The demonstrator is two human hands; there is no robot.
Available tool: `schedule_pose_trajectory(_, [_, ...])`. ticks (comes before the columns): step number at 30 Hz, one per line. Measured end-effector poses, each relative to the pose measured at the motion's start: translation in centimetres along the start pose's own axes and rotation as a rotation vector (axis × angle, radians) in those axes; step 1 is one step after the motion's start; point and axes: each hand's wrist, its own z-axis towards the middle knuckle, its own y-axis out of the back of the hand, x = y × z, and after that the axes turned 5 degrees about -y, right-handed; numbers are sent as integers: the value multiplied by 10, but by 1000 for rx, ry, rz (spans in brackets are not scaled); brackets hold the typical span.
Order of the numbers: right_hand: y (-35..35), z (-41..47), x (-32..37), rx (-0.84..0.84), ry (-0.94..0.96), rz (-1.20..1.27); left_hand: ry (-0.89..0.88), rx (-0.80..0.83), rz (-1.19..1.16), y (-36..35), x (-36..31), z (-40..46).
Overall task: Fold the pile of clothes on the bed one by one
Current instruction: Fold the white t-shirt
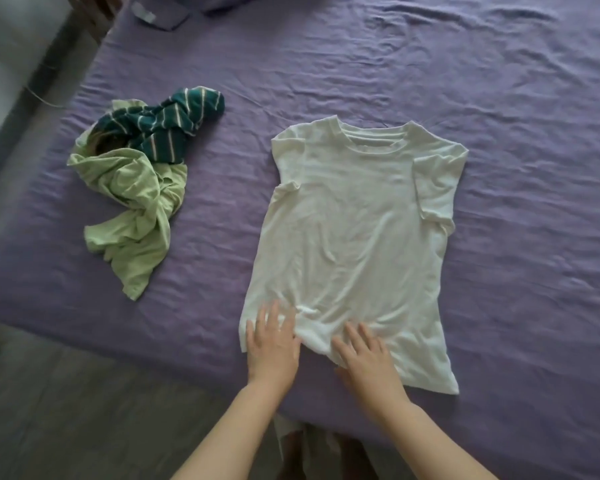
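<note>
- At the near edge of the bed: left hand and right hand both lie flat on the hem end of a plain white short-sleeved cotton T-shirt, fingers straight and spread. Neither grips anything; they only press the cloth.
- Fabric is bunched into a small ridge between the two hands, so the hem isn't flat yet. Slight blur on the left hand.
- Shirt lies spread face-up on the purple wrinkled bed sheet, collar at the far end, hem toward the person. Its right sleeve is turned inward over the body; the left sleeve is rumpled near the shoulder.
- Step in hand, my read: smoothing/laying out the first garment before any fold. No body fold made so far.
- Next move likely needs: flatten the hem ridge, then take one side edge at shoulder and hem and bring it toward the centre line.
- Well to the left, apart from the shirt: the unfolded pile, a crumpled light green garment with a dark teal white-striped garment lying on its far part. Both untouched, both still to do.
- Far top left of the bed: a small flat object, too unclear to name.
</note>
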Motion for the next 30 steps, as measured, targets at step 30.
schedule_pose_trajectory(30, [-1, 21, -10, -272, -340, 452, 177, -121, -1449, 99, 38, 89])
